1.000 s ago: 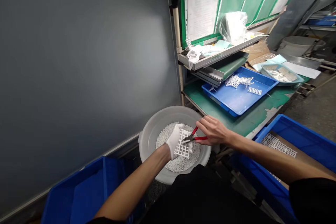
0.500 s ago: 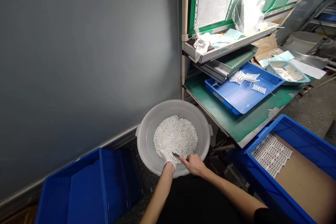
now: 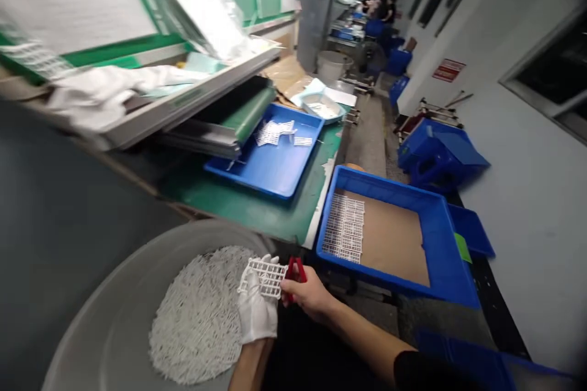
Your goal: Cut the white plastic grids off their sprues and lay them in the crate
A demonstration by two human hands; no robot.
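Observation:
In a white glove, my left hand (image 3: 258,317) holds a white plastic grid (image 3: 274,277), thumb over its face and fingers behind it. My bare right hand (image 3: 312,294) grips red-handled cutting pliers (image 3: 300,269) at the grid's right edge. The jaws of the pliers are not visible, and I cannot tell whether the right fingers also touch the grid. Below and left of both hands stands a large pale round tub (image 3: 114,293) holding a heap of small white plastic sticks (image 3: 202,311).
Right of my hands, a blue crate (image 3: 380,180) has white grids (image 3: 343,226) in rows on brown cardboard (image 3: 394,238). A green-topped bench (image 3: 257,214) bears a blue tray (image 3: 275,174) with loose grids. Above it juts a cluttered shelf (image 3: 183,95). People (image 3: 378,7) are far down the aisle.
My view has swung right, towards the blue crate. Both hands have come up from over the tub to beside its right rim, with the grid and the pliers.

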